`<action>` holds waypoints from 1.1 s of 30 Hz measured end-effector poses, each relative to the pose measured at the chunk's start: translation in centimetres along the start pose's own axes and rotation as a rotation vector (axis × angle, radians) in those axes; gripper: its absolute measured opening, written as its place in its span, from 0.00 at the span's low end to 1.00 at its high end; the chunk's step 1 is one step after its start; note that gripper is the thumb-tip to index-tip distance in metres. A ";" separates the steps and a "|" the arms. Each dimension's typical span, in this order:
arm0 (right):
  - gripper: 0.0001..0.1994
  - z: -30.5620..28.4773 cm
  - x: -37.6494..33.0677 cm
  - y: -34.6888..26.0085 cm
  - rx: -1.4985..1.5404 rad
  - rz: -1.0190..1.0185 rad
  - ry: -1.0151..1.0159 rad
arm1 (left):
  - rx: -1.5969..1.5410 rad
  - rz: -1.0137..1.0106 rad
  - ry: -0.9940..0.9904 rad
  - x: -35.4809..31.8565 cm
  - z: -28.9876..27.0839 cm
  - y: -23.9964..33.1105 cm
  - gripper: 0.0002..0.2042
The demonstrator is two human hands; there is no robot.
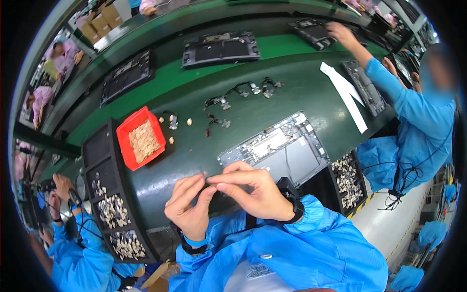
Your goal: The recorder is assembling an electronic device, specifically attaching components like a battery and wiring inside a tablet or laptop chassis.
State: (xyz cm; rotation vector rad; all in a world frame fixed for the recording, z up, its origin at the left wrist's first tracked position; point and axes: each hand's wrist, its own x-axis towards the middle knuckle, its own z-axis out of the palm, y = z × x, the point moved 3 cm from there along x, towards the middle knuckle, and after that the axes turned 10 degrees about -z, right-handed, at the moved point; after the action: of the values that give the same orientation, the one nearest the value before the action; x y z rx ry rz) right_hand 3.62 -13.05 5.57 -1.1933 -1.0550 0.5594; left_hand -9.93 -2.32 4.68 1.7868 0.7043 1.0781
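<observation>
Bench top (168,185): dark green, smooth, glossy; you see pale glare on it.
Laptop base (297,158), at your near edge of the bench: grey, matt, metal-looking shell.
Red bin (123,143), left of you, in from the bench's near edge: smooth plastic, slightly shiny.
Tan pieces (144,142) in it: matt, rough-looking heap.
Compartment tray (97,146), by the near edge, left: black, matt, plastic-looking.
White strip (346,95), reaching toward the near edge, right: smooth, matt, paper-like.
Your sleeves (321,238): blue cloth, creased, faintly lustrous.
</observation>
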 end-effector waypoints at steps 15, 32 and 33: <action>0.06 0.6 1.0 -0.9 0.142 0.139 -0.150 | -0.103 -0.074 -0.235 1.1 -1.9 1.3 0.02; 0.10 1.0 0.7 -0.7 0.347 0.316 -0.190 | -0.311 -0.167 -0.252 0.5 -2.6 -0.7 0.17; 0.10 0.9 0.7 -0.8 0.367 0.363 -0.208 | -0.312 -0.150 -0.264 0.5 -2.7 -0.7 0.17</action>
State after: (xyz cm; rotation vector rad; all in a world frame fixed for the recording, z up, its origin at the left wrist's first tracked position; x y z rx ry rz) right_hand 2.99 -12.28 6.55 -1.0161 -0.8604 1.1304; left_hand -12.13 -0.49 4.81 1.5440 0.4718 0.7852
